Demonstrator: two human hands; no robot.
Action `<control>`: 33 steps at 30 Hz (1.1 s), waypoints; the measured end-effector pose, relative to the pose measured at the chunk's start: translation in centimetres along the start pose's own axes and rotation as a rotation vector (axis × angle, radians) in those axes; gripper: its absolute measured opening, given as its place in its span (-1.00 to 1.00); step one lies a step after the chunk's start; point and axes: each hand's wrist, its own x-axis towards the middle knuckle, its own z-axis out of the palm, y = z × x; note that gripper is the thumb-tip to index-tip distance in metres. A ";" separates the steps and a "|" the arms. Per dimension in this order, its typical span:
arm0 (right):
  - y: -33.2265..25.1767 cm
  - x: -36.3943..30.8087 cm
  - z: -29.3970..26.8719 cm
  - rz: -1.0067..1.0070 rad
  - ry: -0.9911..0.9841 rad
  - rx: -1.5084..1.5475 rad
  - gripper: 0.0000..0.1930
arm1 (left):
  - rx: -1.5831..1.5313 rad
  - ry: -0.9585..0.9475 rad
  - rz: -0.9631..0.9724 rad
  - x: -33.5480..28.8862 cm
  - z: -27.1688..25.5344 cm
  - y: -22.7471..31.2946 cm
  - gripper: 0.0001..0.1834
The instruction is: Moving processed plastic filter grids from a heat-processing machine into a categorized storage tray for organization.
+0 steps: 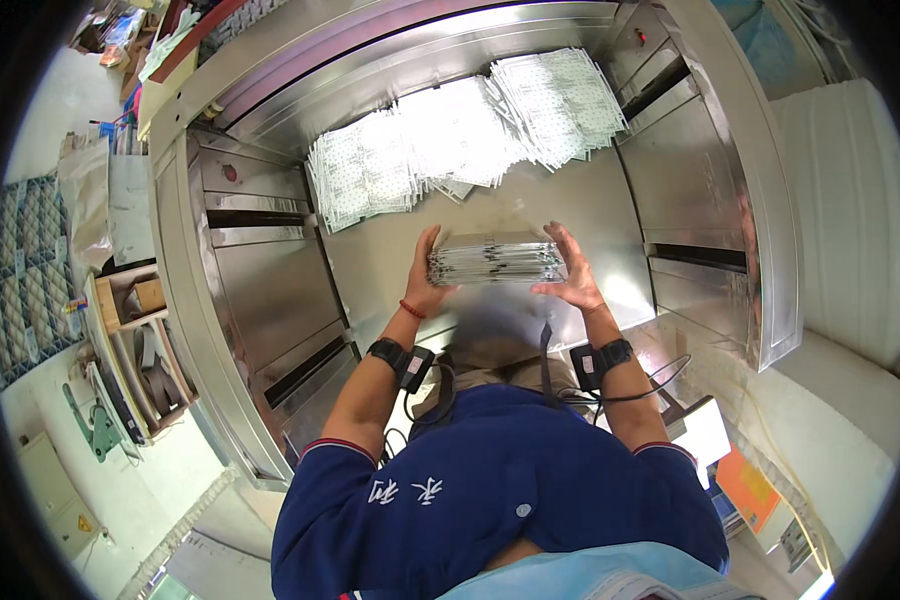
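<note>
panel stack (495, 258) is held between left fingers (427, 243) and right fingers (563, 240)

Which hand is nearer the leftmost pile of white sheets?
Left. The left hand is just this side of that pile; the right hand is farther right, across the held stack.
</note>
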 end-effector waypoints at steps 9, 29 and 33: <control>0.3 0.9 0.2 -0.018 0.005 0.293 0.03 | -0.052 0.002 -0.029 1.4 0.9 0.0 0.26; 1.1 2.4 -0.9 0.165 -0.156 -0.293 0.06 | 0.417 0.050 -0.004 2.1 0.2 -0.2 0.01; 1.0 3.8 -0.5 0.189 -0.102 -0.395 -0.15 | 0.698 0.047 0.379 2.8 0.4 0.2 -0.12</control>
